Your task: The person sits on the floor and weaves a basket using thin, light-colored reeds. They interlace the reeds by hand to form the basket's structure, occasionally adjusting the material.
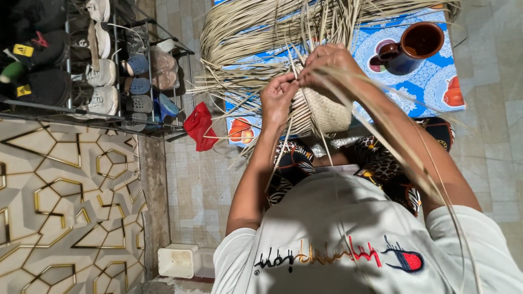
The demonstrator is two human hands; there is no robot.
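Note:
A small pale woven basket (327,111) rests on my lap with long straw strips sticking out of it. My left hand (278,98) pinches strips at the basket's left rim. My right hand (329,65) grips strips just above the basket, and long strips trail from it over my right forearm. A big bundle of loose straw strips (245,32) lies on the blue patterned mat (430,81) beyond my hands.
A brown and dark blue mug (414,46) stands on the mat at the upper right. A red cloth (200,126) lies on the tiled floor. A metal shoe rack (92,65) full of shoes stands at the left, and a white box (177,260) sits by the wall.

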